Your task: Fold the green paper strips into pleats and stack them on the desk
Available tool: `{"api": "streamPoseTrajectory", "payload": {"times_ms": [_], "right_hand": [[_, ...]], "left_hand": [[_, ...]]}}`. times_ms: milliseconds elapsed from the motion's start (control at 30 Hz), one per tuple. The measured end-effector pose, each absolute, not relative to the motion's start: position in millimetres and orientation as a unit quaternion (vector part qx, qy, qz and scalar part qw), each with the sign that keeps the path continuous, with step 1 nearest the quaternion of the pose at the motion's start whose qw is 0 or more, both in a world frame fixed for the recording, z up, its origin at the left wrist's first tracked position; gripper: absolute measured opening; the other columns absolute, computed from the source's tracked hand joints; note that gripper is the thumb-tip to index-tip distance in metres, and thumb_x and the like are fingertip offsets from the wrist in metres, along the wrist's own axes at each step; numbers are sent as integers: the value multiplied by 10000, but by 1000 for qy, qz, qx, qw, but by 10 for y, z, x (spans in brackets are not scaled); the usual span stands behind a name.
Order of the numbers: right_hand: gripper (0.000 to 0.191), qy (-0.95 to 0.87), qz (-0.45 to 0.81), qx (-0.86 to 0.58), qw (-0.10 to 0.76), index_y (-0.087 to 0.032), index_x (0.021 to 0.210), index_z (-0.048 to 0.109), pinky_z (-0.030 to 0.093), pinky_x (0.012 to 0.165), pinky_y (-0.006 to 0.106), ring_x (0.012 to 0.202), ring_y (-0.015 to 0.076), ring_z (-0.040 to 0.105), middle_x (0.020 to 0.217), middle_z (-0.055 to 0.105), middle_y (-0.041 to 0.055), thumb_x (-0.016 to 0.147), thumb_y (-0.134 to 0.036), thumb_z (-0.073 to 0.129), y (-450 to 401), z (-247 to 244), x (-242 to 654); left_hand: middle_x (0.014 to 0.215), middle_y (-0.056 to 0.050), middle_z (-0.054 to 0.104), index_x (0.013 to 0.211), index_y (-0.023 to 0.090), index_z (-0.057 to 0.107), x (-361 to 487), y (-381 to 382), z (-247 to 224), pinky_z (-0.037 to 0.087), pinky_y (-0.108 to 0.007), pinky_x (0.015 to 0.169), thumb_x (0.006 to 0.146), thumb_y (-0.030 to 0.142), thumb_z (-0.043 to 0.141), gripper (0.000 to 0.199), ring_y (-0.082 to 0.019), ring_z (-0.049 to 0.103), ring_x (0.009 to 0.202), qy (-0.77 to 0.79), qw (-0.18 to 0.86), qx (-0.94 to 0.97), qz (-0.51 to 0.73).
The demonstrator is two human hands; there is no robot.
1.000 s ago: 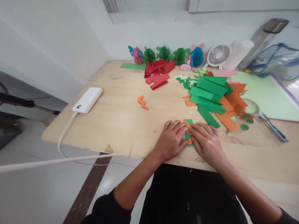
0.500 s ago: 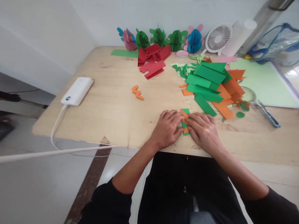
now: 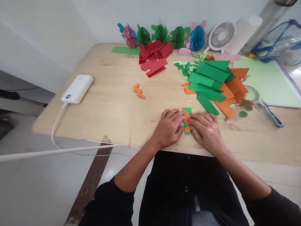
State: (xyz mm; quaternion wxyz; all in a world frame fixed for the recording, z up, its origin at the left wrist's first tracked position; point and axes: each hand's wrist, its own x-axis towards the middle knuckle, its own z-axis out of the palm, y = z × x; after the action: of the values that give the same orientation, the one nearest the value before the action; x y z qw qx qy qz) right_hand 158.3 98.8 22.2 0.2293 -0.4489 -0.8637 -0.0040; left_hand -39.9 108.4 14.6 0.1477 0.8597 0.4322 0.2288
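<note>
A small green paper piece (image 3: 187,110) lies flat on the table near its front edge, with an orange zigzag cutout (image 3: 187,129) on top of it. My left hand (image 3: 169,128) rests at the left side of both, fingertips pressed on their edge. From the right, my right hand (image 3: 204,129) presses the cutout with its fingertips, the fingers close together. Another orange zigzag cutout (image 3: 139,91) lies alone to the upper left. Beyond my right hand sits a pile of folded green strips (image 3: 209,75) over orange strips (image 3: 227,108).
Red folded papers (image 3: 156,67) lie at the back, before a row of paper figures (image 3: 178,37) and a small fan (image 3: 222,36). A craft knife (image 3: 271,113) is at the right, a white power bank (image 3: 78,89) with a cable at the left.
The whole view has shifted slightly. My right fingertips have moved slightly off the orange cutout, so more of its middle shows between my hands.
</note>
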Motion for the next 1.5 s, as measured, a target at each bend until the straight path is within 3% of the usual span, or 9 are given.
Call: {"api": "streamPoseTrajectory", "payload": {"times_ms": [1500], "right_hand": [[207,-858,-57,-455,232,-189,1085,650,307,1017,421,1080,218,596,1138,696,61,934,-213,511,880,239,1537]], "left_hand": [[1357,-79,573,1155,175,581,-397,1072,160,272,-482,1128,890,269,484,297,-259,430,1307,425,146,859,245]]}}
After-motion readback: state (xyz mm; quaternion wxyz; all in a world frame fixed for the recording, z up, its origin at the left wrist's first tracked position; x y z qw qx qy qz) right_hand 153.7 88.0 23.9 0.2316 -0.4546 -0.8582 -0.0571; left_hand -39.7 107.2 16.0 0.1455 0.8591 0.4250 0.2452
